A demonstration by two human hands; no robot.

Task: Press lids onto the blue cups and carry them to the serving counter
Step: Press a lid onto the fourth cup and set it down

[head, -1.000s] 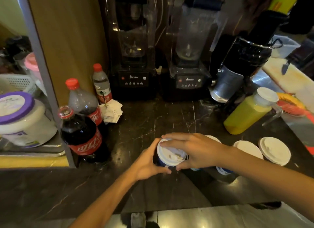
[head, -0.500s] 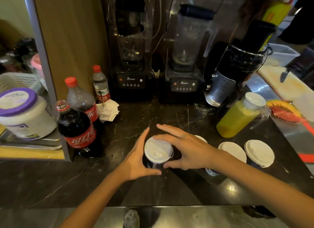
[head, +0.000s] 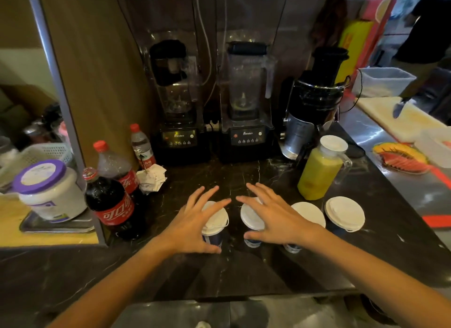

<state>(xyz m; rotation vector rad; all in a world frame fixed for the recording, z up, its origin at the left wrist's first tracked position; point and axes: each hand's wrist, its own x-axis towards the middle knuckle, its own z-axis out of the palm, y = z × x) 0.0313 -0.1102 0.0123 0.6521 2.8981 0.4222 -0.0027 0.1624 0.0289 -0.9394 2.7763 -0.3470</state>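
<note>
Four lidded blue cups stand in a row on the dark desk (head: 244, 274) — the left hand (head: 192, 224) covers the leftmost cup (head: 216, 226), the right hand (head: 275, 219) the second cup (head: 251, 219), fingers spread wide, gripping nothing

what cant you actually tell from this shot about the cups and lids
- Head view: whether the lids are pressed fully home; the left hand and right hand cover the two nearest cups.
- What the cups hold: every white lid hides it.
- The third cup: the right forearm covers most of it.
- The serving counter: not identifiable here.
- Cup print: too small.
</note>
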